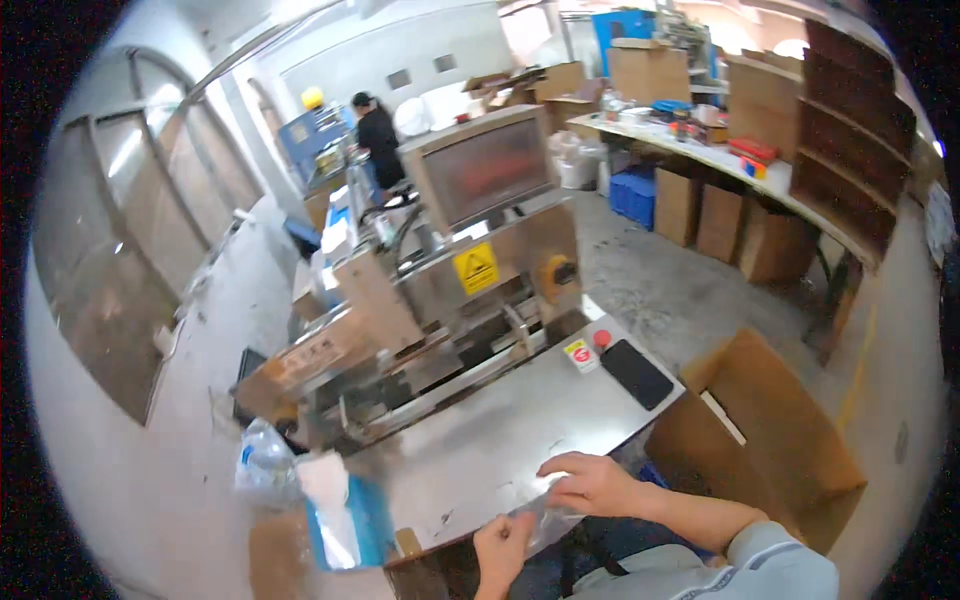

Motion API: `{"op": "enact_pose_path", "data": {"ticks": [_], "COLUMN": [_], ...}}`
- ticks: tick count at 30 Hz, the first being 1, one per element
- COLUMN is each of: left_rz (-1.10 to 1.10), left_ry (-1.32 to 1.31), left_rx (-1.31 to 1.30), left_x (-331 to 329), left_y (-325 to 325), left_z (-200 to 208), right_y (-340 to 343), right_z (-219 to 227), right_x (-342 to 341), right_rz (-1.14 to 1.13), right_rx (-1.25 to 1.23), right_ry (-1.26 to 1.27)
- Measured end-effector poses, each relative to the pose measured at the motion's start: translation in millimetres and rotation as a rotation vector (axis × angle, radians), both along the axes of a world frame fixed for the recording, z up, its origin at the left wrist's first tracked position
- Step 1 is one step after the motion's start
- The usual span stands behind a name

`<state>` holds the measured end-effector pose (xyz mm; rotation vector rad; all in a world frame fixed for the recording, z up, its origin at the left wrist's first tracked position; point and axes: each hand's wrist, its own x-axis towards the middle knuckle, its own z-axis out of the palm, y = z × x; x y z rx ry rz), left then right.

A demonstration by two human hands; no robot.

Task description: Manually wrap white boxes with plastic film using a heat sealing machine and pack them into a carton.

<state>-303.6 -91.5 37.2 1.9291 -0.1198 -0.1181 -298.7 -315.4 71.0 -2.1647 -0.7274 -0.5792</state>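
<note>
Curled in, the fingers of the left hand (503, 550) are closed on one side of a piece of clear plastic (548, 530), just off the front edge of the metal worktop (470, 455); the right hand (595, 487) touches the other side, its forefinger stretched over the surface, though blur leaves me unable to tell whether its fingertips meet on the sheet. That plastic hangs between the two hands along the edge, partly over the person's lap

Sideways, the top gives a broad stretch of metal between a blue tissue box (372, 512) at the left front corner and a flat black slab (640, 374) near the right edge, with a red button (602, 338) just behind it. Depth ends at the steel-fronted machine (515, 262) and its screen (490, 170). Left of the tissue box sits a clear bag (265, 460). Off the right side, an open carton (785, 410) stands close to the worktop, limiting elbow room; past it, grey floor (690, 290) runs toward a long white table (800, 195)
</note>
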Motion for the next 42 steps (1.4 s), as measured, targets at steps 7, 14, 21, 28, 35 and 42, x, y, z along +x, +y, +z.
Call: {"op": "enact_pose_path", "data": {"ticks": [7, 14, 21, 28, 35, 42], "left_rz": [0.116, -0.622, -0.855, -0.831, -0.773, -0.562], "left_ry": [-0.246, -0.103, 0.047, 0.341, 0.236, 0.226], "left_rx": [0.151, 0.441, 0.576, 0.415, 0.445, 0.277], "left_x": [-4, 6, -10, 20, 135, 262], "left_y": [-10, -18, 18, 48, 51, 88], "left_z": [-5, 53, 14, 75, 39, 8], "right_y": [-10, -7, -18, -46, -48, -12], "right_z": [-33, -47, -70, -15, -39, -52], "right_x": [-6, -11, -42, -4, 98, 229], "right_rz": [0.149, 0.194, 0.474, 0.856, 0.486, 0.254], "right_rx": [-0.092, -0.298, -0.351, 0.058, -0.007, -0.252], "right_ry": [0.101, 0.267, 0.736, 0.860, 0.795, 0.689]}}
